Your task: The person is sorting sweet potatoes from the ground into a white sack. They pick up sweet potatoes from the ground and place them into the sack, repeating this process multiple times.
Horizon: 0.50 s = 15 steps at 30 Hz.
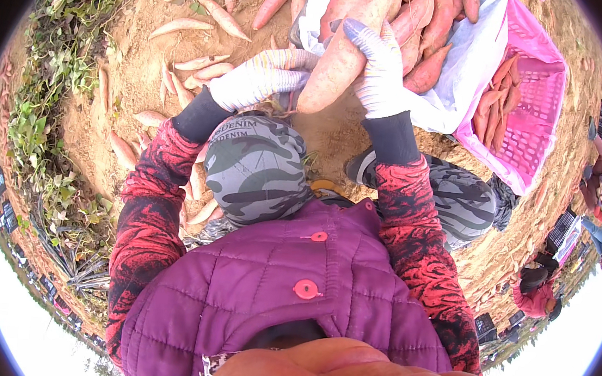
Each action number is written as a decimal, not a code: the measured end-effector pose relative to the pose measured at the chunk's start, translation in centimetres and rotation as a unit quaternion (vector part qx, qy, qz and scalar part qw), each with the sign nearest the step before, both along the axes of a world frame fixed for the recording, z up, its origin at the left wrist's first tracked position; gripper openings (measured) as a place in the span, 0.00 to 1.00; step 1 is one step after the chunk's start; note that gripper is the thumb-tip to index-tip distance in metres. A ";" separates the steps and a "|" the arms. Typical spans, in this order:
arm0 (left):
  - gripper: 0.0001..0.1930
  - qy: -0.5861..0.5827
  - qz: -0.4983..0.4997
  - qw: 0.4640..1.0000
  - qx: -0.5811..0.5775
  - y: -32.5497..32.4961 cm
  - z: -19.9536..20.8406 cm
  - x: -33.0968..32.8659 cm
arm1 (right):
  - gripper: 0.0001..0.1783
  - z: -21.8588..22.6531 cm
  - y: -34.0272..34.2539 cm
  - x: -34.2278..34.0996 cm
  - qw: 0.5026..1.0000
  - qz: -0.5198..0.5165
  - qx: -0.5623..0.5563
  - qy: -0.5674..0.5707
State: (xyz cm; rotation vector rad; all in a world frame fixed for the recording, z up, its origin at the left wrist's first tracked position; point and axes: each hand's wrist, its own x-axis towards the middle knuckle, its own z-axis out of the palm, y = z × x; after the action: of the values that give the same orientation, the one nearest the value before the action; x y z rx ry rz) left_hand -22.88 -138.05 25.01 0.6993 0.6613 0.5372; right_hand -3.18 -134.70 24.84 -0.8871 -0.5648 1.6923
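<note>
A large, pale pink sweet potato [333, 70] is held up at a slant in front of me. My right hand [382, 71], in a striped white glove, is closed round its right side, with the thumb end across the top. My left hand [264, 77], gloved alike, has its fingers stretched out toward the tuber's left side. Their tips reach its edge; whether they press on it I cannot tell. Just beyond the right hand, a crate lined with white plastic [458, 80] is heaped with reddish sweet potatoes [438, 22].
A pink plastic basket [530, 100] with several smaller sweet potatoes stands at the right. Loose sweet potatoes [222, 19] lie on the sandy soil at the left, beside green vines [53, 98]. My camouflage-clad knees are close below my hands. Other people [537, 291] are at the far right.
</note>
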 end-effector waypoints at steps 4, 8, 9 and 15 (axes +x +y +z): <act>0.20 0.169 -0.111 0.944 0.260 -0.1 -1.3 -1.2 | 0.43 1.4 -1.8 -0.1 0.979 0.104 0.073 -0.157; 0.17 0.462 -0.035 0.657 0.594 0.6 -1.9 -5.1 | 0.41 3.3 -2.1 2.4 0.980 0.171 0.035 -0.099; 0.19 0.512 -0.007 0.661 0.548 0.8 -1.5 -6.8 | 0.36 3.6 -1.2 3.3 0.985 0.157 -0.036 -0.056; 0.13 0.232 0.184 0.950 0.096 -0.1 1.5 -9.4 | 0.25 2.8 2.2 4.2 0.994 -0.110 -0.018 -0.010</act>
State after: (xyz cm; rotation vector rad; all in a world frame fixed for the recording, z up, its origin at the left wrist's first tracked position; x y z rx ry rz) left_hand -32.26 -138.15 26.49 0.9038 1.2070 0.7982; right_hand 0.98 -132.54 27.59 -0.9580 -0.4341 1.4984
